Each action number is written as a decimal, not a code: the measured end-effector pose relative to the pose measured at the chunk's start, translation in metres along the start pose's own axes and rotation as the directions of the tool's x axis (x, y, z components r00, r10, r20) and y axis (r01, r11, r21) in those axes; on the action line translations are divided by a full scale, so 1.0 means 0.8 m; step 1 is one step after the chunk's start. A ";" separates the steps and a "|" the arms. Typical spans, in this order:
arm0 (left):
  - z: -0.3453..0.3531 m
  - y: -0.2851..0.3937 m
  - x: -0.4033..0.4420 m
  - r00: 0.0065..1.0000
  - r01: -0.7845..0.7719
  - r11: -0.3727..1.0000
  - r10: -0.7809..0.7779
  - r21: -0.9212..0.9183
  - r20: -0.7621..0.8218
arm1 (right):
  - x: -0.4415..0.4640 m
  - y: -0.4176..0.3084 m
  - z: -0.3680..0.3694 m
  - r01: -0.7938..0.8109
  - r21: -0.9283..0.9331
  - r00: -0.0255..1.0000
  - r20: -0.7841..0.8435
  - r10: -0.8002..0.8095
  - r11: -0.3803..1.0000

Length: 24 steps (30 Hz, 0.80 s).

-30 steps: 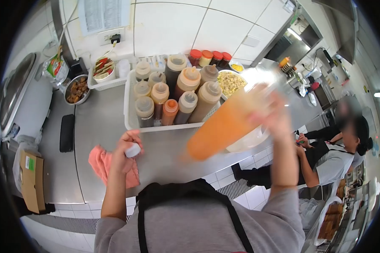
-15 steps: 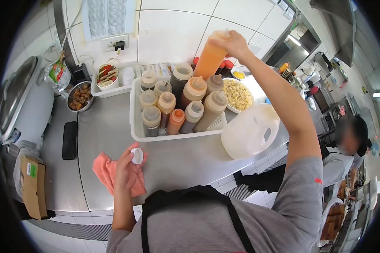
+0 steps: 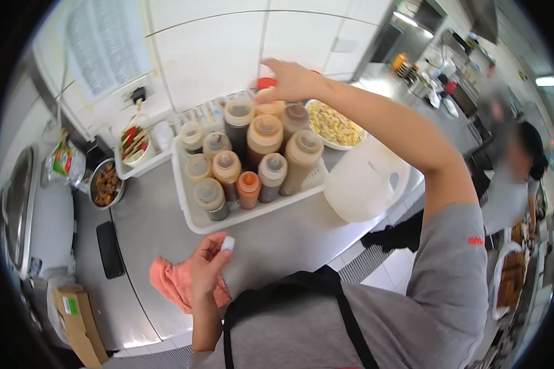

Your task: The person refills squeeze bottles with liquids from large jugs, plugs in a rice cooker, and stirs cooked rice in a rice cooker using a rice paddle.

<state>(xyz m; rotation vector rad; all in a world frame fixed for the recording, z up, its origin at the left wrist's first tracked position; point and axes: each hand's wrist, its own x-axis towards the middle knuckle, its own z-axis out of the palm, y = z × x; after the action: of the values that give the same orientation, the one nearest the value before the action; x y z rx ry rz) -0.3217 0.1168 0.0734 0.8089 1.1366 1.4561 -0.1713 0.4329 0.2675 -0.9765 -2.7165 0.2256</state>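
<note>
"Firstly, left hand (image 3: 208,259)?"
"One, clamped on a white cap (image 3: 228,243), in front of the basket (image 3: 185,198)."
"Right hand (image 3: 292,81)?"
"One, fingers apart, over the basket's back edge, just above a peach bottle (image 3: 269,108); contact, cannot tell."
"Basket contents?"
"Squeeze bottles (image 3: 226,169), assorted, upright; one orange bottle (image 3: 248,190), small, front row."
"Around the basket, on the counter (image 3: 277,238)?"
"Jug (image 3: 358,184), white, right of it. Cloth (image 3: 171,280), pink, front left of it. Salad dish (image 3: 335,125), behind right of it."
</note>
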 end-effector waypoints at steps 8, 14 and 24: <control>0.128 0.023 0.036 0.683 -0.601 0.304 0.675 0.739 0.278 | -0.244 -0.118 0.062 0.097 0.173 0.953 0.269 -0.142 0.980; 0.159 0.024 0.032 0.594 -0.712 0.242 0.709 0.659 0.381 | -0.286 -0.100 0.059 0.023 0.484 0.999 -0.052 0.002 0.875; 0.107 0.017 -0.016 0.773 -0.449 0.275 0.597 0.850 0.215 | -0.269 0.051 -0.151 -0.207 -0.127 0.942 0.240 0.233 0.970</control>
<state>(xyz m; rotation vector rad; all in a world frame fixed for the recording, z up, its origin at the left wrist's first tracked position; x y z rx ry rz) -0.2448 0.1236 0.1148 2.0229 1.9109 1.3842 0.0474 0.3332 0.3356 -1.3707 -2.8657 0.2736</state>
